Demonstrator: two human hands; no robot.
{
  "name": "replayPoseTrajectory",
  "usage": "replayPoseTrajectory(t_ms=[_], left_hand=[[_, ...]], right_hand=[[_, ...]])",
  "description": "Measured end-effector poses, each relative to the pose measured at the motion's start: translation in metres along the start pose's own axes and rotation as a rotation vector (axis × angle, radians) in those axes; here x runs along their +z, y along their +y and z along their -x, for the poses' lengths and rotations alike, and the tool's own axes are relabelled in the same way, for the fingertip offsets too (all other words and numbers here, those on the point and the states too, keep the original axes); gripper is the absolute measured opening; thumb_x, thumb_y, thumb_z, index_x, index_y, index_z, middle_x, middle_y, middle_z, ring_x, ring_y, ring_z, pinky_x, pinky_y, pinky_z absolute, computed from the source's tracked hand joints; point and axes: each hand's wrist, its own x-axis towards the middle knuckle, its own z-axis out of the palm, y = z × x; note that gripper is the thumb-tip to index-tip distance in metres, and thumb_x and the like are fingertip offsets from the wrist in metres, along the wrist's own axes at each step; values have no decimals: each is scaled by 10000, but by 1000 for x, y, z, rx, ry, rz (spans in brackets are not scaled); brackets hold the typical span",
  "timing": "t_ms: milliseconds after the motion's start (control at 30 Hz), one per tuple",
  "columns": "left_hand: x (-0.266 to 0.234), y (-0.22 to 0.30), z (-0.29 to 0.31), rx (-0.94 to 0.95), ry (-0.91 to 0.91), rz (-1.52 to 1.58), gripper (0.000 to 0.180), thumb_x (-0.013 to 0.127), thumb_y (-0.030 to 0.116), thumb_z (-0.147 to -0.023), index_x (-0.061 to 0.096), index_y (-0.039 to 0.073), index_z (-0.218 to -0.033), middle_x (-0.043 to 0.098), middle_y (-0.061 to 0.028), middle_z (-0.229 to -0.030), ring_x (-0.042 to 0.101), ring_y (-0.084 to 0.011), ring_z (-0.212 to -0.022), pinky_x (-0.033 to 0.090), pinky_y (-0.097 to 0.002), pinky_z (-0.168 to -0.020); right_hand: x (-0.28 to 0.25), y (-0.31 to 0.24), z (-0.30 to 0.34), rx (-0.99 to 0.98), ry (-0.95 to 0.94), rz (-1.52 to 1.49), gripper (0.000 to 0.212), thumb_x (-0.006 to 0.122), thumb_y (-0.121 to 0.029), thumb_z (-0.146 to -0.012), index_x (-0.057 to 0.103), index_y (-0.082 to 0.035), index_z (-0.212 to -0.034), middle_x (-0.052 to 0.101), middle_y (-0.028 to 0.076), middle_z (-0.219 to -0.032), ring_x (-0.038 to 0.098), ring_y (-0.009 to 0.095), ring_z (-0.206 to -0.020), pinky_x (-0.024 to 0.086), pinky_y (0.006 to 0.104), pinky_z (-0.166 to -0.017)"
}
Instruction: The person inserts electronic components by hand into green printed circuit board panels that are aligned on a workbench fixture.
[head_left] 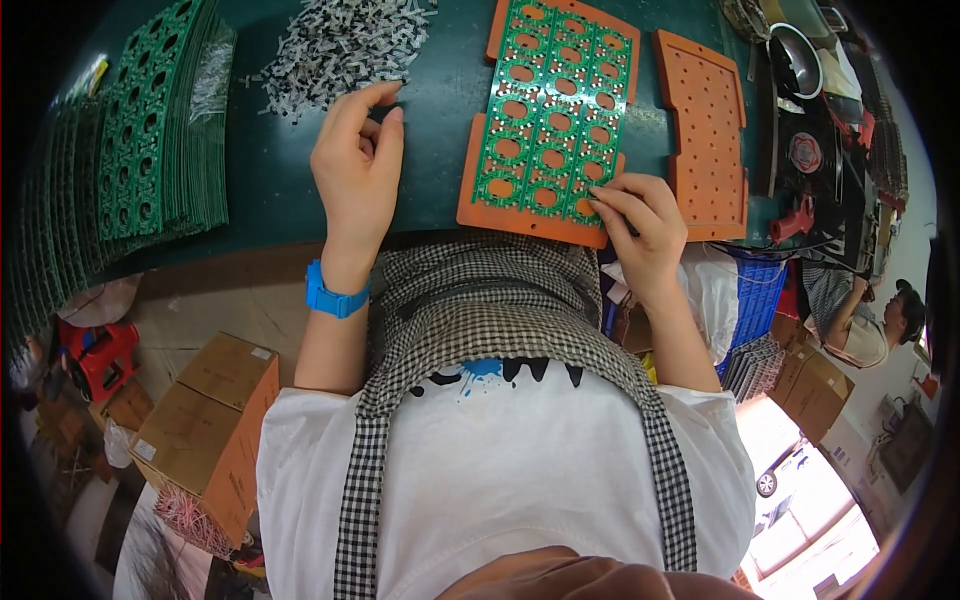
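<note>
A green circuit board panel (545,128) with rows of oval holes lies on an orange fixture plate (475,190) on the table. My right hand (645,225) is over the panel's near right corner. Its thumb and forefinger are pinched together there; whatever is between them is too small to make out. My left hand (362,165) hovers over the table left of the panel, just below a heap of small clear and dark parts (335,50). Its thumb and forefinger are slightly apart with nothing visible between them, and the other fingers are curled.
A second orange plate (705,130) with small holes lies to the right. Tall stacks of green boards (165,130) stand at the left. A metal bowl (795,60) and a red-handled tool (793,220) are at the far right. Cardboard boxes (205,400) sit below; another person (870,330) is at right.
</note>
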Motion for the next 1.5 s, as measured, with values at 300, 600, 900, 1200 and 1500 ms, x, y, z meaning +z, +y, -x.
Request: replayPoseTrajectory(t_ms=[300,600,900,1200,1500], left_hand=[[-16,41,7,307,-694,-295,808,796,237,-658,441,119,-1374,428,-136,-1407,353,-336,-1333,236,-499,-1105],[-2,32,4,309,-755,-194,894,837,212,-593,414,169,-1379,390,-145,-1368,365,-336,-1300,215,-569,-1098],[31,46,11,363,-589,-139,813,802,256,-688,398,77,-1370,396,-184,-1314,371,-376,-1250,306,-480,-1061],[15,19,6,211,-159,101,384,649,89,-834,556,23,-1201,543,-150,-1209,513,-296,-1130,397,-377,-982],[14,13,3,209,-197,170,363,644,101,-836,559,12,-1178,545,-164,-1183,490,-340,-1127,397,-417,-968]], right_hand=[[-6,-5,-5,-30,-56,80,147,699,-16,-731,625,-18,-858,610,88,-907,596,268,-851,489,352,-714],[-65,90,-18,354,122,504,603,728,-360,-776,521,-61,-1257,415,254,-1348,452,416,-1210,386,473,-987],[-50,96,-38,285,26,519,638,705,-390,-774,495,-96,-1300,405,158,-1384,377,395,-1285,355,476,-1019],[-39,-10,-95,324,197,267,575,677,-346,-783,552,-78,-1276,486,185,-1317,488,365,-1183,407,424,-989],[33,-34,-96,357,110,461,636,672,-420,-735,553,-130,-1288,434,155,-1365,433,426,-1141,382,513,-961]])
